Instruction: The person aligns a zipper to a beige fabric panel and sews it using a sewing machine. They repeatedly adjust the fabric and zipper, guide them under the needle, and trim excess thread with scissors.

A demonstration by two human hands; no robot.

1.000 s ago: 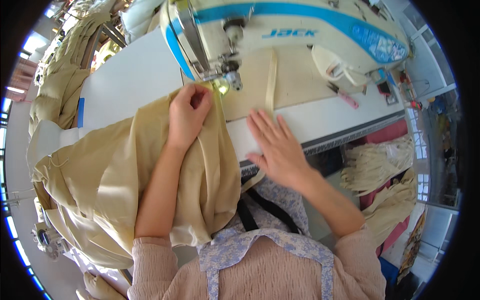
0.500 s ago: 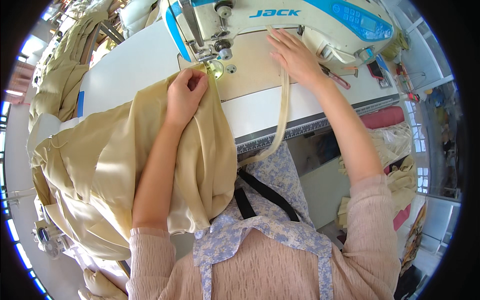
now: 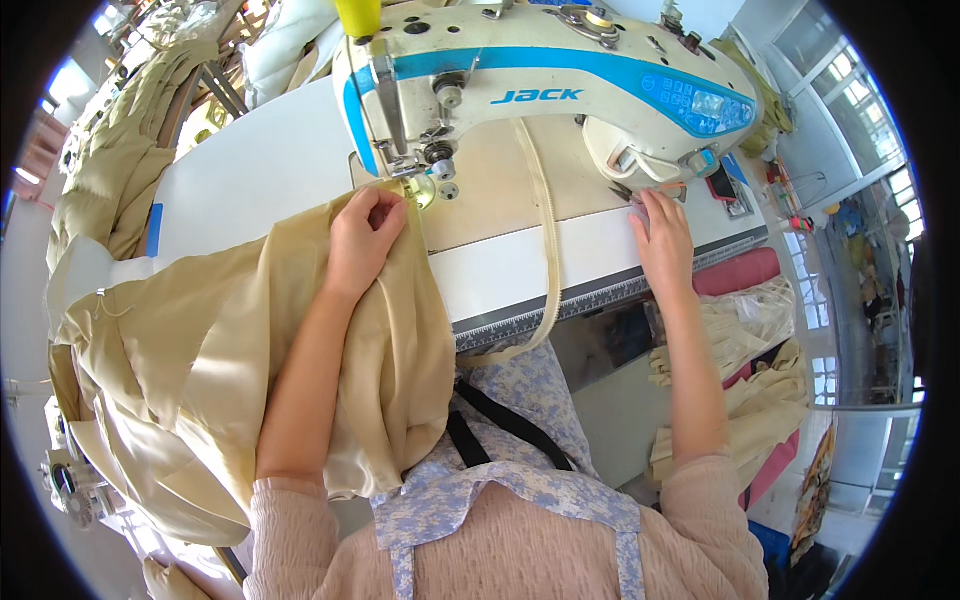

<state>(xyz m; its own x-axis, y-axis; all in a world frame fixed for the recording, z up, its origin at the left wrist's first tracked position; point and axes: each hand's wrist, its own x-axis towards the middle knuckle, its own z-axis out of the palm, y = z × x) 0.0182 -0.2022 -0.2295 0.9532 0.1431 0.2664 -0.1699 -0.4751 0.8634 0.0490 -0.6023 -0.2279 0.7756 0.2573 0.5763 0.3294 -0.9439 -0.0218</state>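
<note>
My left hand [image 3: 368, 238] is closed, thumb and fingertips pinching the gold satin fabric [image 3: 230, 290] just in front of the needle area of a white and blue sewing machine [image 3: 450, 85]. The fabric spreads over the table edge to the left and hangs toward my lap. On the right, my right hand [image 3: 666, 245] lies over the handle of small thread snips [image 3: 622, 190], thumb on one side and fingers on the other; only the dark blades show. Between my hands a long beige zipper tape [image 3: 550, 250] runs from under the machine arm down over the table's front edge.
A measuring tape strip [image 3: 600, 296] lines the table's front edge. A phone-like dark red and black device [image 3: 720, 184] lies at the table's right end. Below it are a rose fabric roll [image 3: 738, 272] and beige cloth pieces [image 3: 735, 410]. More gold cloth [image 3: 105, 170] is heaped far left.
My right hand has left the zipper tape under the machine arm and come right and nearer, onto the snips. My left hand keeps its pinch on the fabric. The view has tilted up.
</note>
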